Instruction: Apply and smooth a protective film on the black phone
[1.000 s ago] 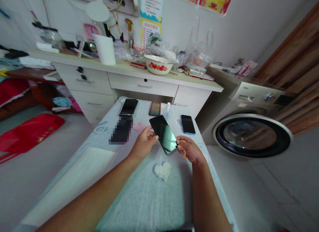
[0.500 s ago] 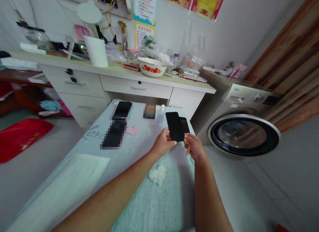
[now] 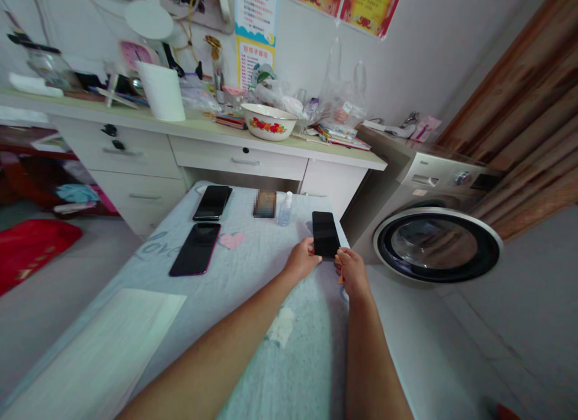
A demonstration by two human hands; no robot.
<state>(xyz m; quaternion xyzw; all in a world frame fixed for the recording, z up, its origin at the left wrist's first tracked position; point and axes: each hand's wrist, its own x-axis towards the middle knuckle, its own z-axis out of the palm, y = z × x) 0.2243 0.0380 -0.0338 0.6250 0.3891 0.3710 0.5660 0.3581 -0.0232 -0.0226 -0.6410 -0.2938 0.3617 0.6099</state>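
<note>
Left hand (image 3: pixel 301 259) and right hand (image 3: pixel 353 271) grip black phone (image 3: pixel 325 234) by its near end, right of clear bottle (image 3: pixel 285 210); pink-edged phone (image 3: pixel 196 250) lies left of bottle.

The held phone (image 3: pixel 326 234) is showing a smooth, glossy black face that looks like glass, and the pink-edged phone (image 3: pixel 195 250) is wearing a similar dark sheen. Beneath them the pale cloth (image 3: pixel 253 266) is looking soft and matt. The small bottle (image 3: pixel 285 210) is appearing as clear, shiny plastic, while the white sheet (image 3: pixel 99 348) is reading as smooth and dull. Behind, the flowered bowl (image 3: pixel 268 122) is gleaming like enamel, the carrier bag (image 3: pixel 345 101) is showing thin, crinkled, see-through plastic, and the drawer front (image 3: pixel 203 157) is looking smooth and satiny. The washing machine (image 3: pixel 424 170) is giving off a brushed-metal lustre, and the brown curtain (image 3: pixel 519 107) is hanging in folded cloth.
</note>
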